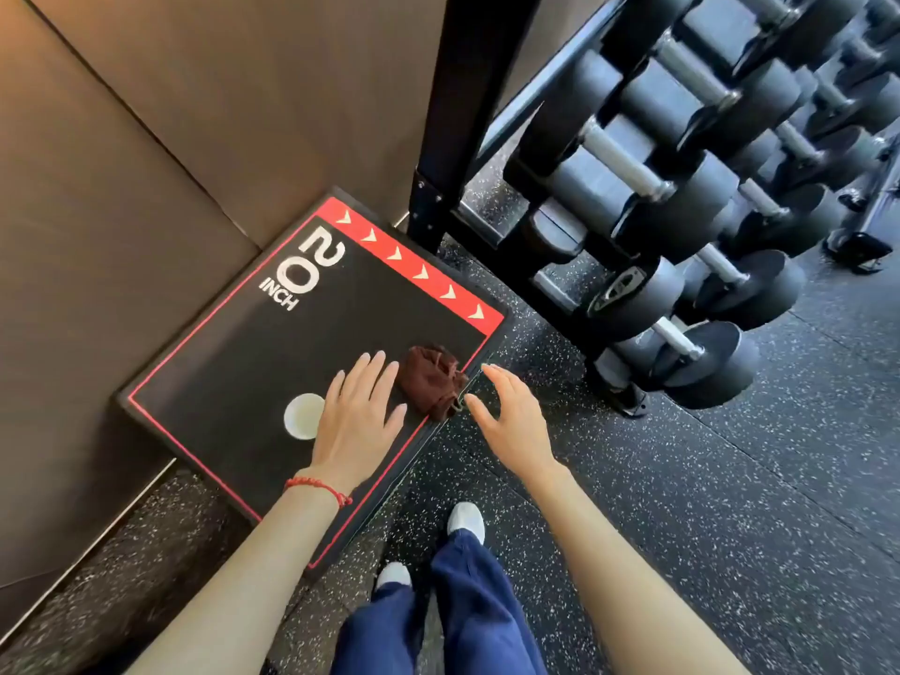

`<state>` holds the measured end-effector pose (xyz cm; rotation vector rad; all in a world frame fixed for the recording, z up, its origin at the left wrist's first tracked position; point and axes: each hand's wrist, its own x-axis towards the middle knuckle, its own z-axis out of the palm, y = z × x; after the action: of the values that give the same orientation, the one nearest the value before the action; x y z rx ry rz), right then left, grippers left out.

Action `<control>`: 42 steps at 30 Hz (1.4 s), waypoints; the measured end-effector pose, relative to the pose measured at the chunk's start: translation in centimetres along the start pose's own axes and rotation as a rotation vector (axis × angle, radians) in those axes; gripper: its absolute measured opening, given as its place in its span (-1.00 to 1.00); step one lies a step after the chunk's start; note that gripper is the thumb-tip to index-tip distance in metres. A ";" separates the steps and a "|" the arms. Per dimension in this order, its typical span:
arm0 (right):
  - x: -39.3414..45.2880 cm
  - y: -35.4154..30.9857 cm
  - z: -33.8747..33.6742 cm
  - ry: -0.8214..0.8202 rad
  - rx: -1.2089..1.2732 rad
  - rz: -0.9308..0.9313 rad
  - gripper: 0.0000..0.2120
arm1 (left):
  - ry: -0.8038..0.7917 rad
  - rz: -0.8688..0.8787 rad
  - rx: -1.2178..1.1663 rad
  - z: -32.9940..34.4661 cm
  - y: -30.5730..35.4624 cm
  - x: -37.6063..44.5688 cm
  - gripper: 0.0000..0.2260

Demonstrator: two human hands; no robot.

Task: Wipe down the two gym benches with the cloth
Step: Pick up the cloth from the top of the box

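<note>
On the speckled black rubber floor point(682, 504), tucked into a corner of brown padded wall panels point(170, 138), we see a black plyo box with a red border and white "20 INCH" lettering point(272, 353); it is not a desk and not one of the benches, and no bench shows in our view. To its right stands a black steel rack loaded with grey dumbbells point(682, 211).

Our dark-blue trousers and white shoes sit at the bottom edge, and both bare forearms reach forward over the box.

Our left hand point(360, 411), with a red cord bracelet at the wrist, lies flat on the box top, fingers straight and together, holding nothing; its fingertips are just beside the cloth's left edge. Our right hand point(511, 421) hovers past the box's right edge, fingers spread and slightly curved, also holding nothing, with its fingertips just beside the cloth's right side.

Between the two hands lies the crumpled maroon-brown cloth point(431, 380), bunched near the box's near-right edge, its longer run roughly along that edge. A round white disc point(302, 415) lies left of the left hand.

We judge the cloth sits ahead of both hands, about equally near, so either can close on it; wiping is not yet begun.
</note>
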<state>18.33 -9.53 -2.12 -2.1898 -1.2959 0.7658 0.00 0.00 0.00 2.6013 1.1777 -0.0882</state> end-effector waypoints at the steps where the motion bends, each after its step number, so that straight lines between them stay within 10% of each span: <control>1: 0.7 0.5 0.5 0.002 0.020 0.012 -0.54 | -0.016 -0.011 -0.011 0.6 -0.1 0.5 -0.50; 42: 12.2 6.1 18.7 -0.110 0.260 0.158 -0.28 | -0.096 -0.166 -0.127 15.3 -8.0 7.8 -0.51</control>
<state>14.39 0.91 -22.40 -2.0796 -1.0162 1.0664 0.10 6.38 -17.87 2.3600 1.3168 -0.1648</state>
